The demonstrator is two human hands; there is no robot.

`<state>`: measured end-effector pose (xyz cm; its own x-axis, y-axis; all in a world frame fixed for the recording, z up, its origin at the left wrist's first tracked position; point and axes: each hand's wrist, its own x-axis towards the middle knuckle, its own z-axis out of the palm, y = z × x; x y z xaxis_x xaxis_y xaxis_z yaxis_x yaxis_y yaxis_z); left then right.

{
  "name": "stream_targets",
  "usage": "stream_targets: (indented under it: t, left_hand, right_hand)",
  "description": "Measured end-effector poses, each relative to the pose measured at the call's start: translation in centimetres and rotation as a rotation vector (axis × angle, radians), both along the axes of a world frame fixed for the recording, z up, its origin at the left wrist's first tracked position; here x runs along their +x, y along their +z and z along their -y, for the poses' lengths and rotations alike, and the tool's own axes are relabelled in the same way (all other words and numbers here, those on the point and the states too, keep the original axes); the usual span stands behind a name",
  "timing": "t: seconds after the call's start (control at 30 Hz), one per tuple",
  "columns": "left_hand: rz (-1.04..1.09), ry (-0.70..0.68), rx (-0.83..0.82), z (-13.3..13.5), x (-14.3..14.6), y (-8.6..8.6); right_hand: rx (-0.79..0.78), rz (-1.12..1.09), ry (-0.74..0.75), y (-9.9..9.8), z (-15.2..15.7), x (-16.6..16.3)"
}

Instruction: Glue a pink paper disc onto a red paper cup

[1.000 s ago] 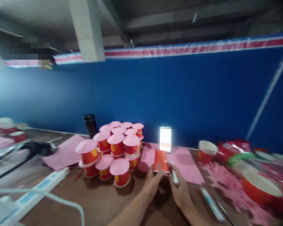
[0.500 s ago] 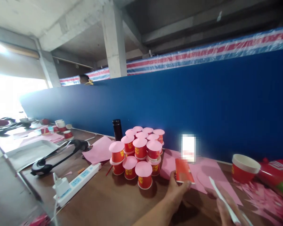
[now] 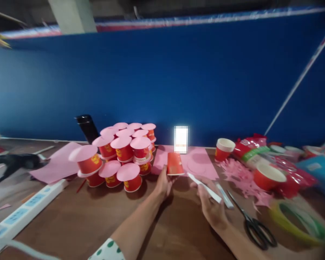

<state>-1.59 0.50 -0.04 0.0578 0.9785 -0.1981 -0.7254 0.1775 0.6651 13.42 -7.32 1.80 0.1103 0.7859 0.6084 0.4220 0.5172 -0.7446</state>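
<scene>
My left hand [image 3: 162, 185] grips a red paper cup [image 3: 174, 164] that stands upside down on a pink sheet of paper [image 3: 197, 164]. A thin white pen-like stick [image 3: 204, 187] lies across the closed fingers of my right hand [image 3: 212, 207], its tip pointing toward the cup. A pile of several red cups capped with pink paper discs [image 3: 119, 155] stands just left of my left hand.
Black-handled scissors [image 3: 256, 225] and a roll of yellow-green tape [image 3: 298, 220] lie to the right. Two open red cups [image 3: 224, 148] [image 3: 268, 176], pink paper scraps [image 3: 243, 177] and red packaging [image 3: 260, 150] sit beyond. A black bottle [image 3: 86, 127], a power strip [image 3: 24, 211] and a blue wall [image 3: 178, 72] are nearby.
The view swung left and back again and tilted down. My left hand stays on the inverted red cup. My right hand, still holding the white stick, has drawn back from the cup.
</scene>
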Motion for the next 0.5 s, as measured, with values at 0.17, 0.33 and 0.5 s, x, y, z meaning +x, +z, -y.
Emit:
stream_targets:
  t: [0.17, 0.33, 0.5]
  left_hand:
    - [-0.037, -0.043, 0.077, 0.1, 0.0, -0.3]
    - [-0.068, -0.062, 0.123, 0.2, 0.1, -0.2]
    - [-0.073, -0.091, 0.154, 0.4, 0.2, 0.1]
  right_hand:
    - [-0.066, -0.024, 0.102, 0.3, 0.7, -0.4]
    - [-0.028, -0.052, 0.087, 0.0, 0.3, -0.4]
    - [-0.060, -0.044, 0.037, -1.0, -0.2, -0.1]
